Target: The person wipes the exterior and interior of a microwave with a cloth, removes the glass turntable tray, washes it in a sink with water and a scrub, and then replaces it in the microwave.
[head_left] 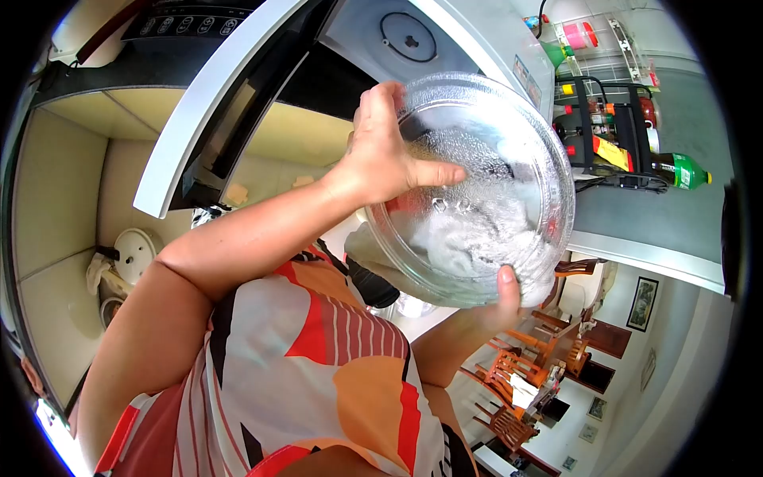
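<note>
- The glass plate (469, 119) is between the two hands, clasped at opposite edges; its beaded surface looks wet, so it could slip if either grip eases.
- The left hand (377, 147) pinches the upper-left rim, thumb across the face; a slick contact there could let that edge drop.
- The right hand (502, 306) grips the lower rim, thumb in front, fingers hidden behind the glass; a pale crumpled cloth (477, 234) near this thumb could bunch and loosen the hold. Whether it lies before or behind the glass, I cannot tell.
- Left of the left hand, the open door (196, 111) could catch the rim on a swing.
- Just above the plate and beyond the left hand's fingertips, the microwave (497, 40) could chip the glass if knocked.
</note>
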Tool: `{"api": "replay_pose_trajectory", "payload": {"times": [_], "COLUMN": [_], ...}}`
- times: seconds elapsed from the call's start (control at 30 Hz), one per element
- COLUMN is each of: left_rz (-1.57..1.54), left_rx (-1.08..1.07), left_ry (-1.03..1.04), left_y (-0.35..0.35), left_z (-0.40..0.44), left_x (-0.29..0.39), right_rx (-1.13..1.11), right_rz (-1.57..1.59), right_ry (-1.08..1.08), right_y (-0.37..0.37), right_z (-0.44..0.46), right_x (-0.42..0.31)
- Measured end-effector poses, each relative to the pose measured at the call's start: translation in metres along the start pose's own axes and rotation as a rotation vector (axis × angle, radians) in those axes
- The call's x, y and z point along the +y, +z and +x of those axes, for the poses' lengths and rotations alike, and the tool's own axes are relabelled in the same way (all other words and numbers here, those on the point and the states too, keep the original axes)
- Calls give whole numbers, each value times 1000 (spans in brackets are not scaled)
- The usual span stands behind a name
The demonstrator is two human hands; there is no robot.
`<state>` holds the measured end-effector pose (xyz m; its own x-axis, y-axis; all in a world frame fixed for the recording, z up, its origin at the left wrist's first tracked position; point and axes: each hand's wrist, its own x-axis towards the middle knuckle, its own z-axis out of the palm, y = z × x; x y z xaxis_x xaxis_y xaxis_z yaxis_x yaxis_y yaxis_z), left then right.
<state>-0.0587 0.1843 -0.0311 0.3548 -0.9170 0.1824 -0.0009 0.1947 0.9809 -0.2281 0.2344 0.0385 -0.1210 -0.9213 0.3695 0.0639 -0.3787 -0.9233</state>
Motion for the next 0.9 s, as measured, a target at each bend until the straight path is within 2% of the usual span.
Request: {"api": "replay_pose_trajectory", "payload": {"times": [0.07, 0.17, 0.37, 0.47, 0.57, 0.67, 0.73, 0.77, 0.83, 0.9], "left_rz": [20, -119, 61, 29, 144, 310, 276, 253, 382, 425], "left_rx": [8, -5, 7, -5, -25, -63, -46, -33, -24, -24], "left_ry": [3, -73, -36, -55, -20, -84, -208, -273, -277, -326], "left_y": [2, 3, 21, 37, 58, 74, 80, 82, 88, 90], "left_z": [3, 6, 2, 0, -8, -16, -25, -32, -48, -53], "left_x": [3, 0, -10, -29, -45, -52, -66, -75, -91, -102], "right_rx": [2, 5, 11, 26, 37, 72, 119, 114, 103, 23], "right_rz": [-3, -17, -45, -75, -101, 37, 200, 218, 253, 218], "right_ry": [9, 21, 59, 89, 141, 247, 340, 379, 452, 420], "right_y": [-2, -6, -31, -55, -88, -122, -141, -148, -158, -167], "right_z": [0, 0, -1, -2, -2, -6, -10, -12, -14, -12], "right_x": [1, 4, 24, 42, 64, 90, 109, 113, 122, 128]}}
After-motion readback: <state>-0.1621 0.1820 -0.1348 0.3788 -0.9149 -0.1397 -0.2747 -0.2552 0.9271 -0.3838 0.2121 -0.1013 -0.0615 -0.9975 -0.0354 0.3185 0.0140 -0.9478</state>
